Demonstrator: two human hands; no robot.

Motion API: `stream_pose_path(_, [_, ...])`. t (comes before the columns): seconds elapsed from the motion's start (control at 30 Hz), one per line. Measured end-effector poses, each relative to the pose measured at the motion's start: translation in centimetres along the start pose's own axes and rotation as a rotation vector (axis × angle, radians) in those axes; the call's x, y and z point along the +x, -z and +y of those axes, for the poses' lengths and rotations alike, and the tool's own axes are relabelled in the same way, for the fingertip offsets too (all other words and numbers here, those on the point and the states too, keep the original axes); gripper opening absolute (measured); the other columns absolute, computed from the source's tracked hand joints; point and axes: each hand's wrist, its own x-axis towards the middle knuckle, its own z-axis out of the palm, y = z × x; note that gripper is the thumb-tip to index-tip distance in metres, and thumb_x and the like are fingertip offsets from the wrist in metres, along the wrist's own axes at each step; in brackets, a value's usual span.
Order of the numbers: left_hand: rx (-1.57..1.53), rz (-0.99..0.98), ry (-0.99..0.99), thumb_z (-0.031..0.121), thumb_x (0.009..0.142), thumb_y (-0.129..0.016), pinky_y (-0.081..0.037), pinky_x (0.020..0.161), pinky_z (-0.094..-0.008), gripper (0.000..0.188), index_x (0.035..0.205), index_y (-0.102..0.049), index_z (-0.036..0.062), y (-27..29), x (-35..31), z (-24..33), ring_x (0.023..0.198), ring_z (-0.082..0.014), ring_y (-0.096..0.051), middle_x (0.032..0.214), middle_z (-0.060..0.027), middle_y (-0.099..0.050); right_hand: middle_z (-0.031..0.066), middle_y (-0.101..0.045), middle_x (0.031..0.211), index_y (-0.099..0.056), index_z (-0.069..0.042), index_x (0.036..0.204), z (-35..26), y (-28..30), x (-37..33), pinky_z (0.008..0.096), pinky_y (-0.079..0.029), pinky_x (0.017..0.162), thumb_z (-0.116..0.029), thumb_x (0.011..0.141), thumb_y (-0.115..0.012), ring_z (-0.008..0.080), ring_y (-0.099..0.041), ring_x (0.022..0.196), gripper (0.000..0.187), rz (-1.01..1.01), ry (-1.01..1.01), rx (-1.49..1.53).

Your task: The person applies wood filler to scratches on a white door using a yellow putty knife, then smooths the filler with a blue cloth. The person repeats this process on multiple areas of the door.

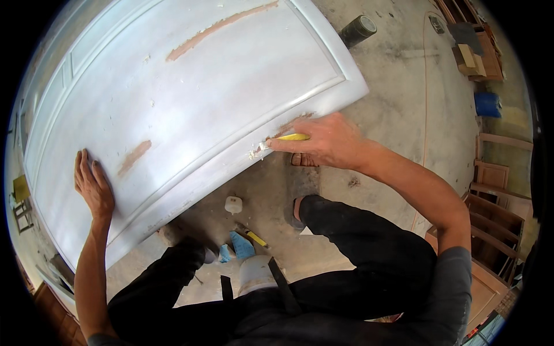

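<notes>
Across the space before us spreads a large white panel (231,109) with a moulded border, its near edge slanting from our lower left up to the right, above the concrete floor (398,121). We rest our left hand (94,187) on its left part, fingers stretched out and holding nothing. With our right hand (330,141) we grip a slim yellow tool (293,137) in closed fingers, its tip pointing left at the panel's near border; we cannot make out the tip clearly. White flakes (254,153) lie just beside it, and a bare brown strip (290,123) shows next to our knuckles. We see a longer brown streak (219,31) near the far side and a short brown patch (134,158) right of our left hand. Below the near edge, between our legs, are a small white container (233,205), a yellow-and-black tool (254,236) and blue pieces (242,245). Beyond the panel's far right corner lies a dark cylinder (360,30).
</notes>
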Motion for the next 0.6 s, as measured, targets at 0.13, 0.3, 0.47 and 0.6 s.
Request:
stream_pose_path(0.13, [-0.005,-0.013,0.005,0.031,0.113,-0.041,-0.022,0.124,-0.0481,0.049,0.156,-0.047,0.0071,0.4,0.2,0.8,0.152,-0.0331,-0.037,0.162,-0.0171,-0.044,0.0045,-0.064,0.097,-0.064,-0.034,0.140,-1.0,-0.8,-0.1,0.0342,-0.055,0.054,-0.005,0.082,-0.071,0.0203,-0.069,0.075,0.066,-0.021,-0.013,0.038])
stream_pose_path(0.3, [0.017,0.003,-0.006,0.031,0.113,-0.041,-0.022,0.124,-0.0482,0.050,0.157,-0.046,0.0072,0.0,0.0,-0.2,0.152,-0.0333,-0.036,0.162,-0.0168,-0.044,0.0066,-0.064,0.100,-0.063,-0.030,0.142,-2.3,0.0,1.0,0.0336,-0.056,0.054,-0.005,0.083,-0.071,0.0217,-0.069,0.075,0.064,-0.041,-0.038,0.050])
stream_pose_path(0.47, [-0.005,-0.005,0.007,0.032,0.113,-0.041,-0.022,0.124,-0.0482,0.050,0.157,-0.046,0.0081,0.0,0.3,0.5,0.152,-0.0333,-0.036,0.163,-0.0166,-0.043,0.0069,-0.065,0.101,-0.063,-0.028,0.143,-2.7,0.1,0.5,0.0344,-0.056,0.055,-0.007,0.080,-0.075,0.0222,-0.069,0.074,0.067,-0.062,-0.068,0.023])
stream_pose_path(0.6, [0.016,-0.004,0.013,0.034,0.113,-0.040,-0.021,0.125,-0.0481,0.051,0.157,-0.046,0.0088,0.1,0.1,0.2,0.152,-0.0331,-0.036,0.163,-0.0159,-0.043,0.0062,-0.063,0.096,-0.064,-0.029,0.143,-0.6,1.6,-0.4,0.0342,-0.054,0.053,-0.010,0.078,-0.078,0.0215,-0.066,0.069,0.069,-0.024,-0.081,0.018])
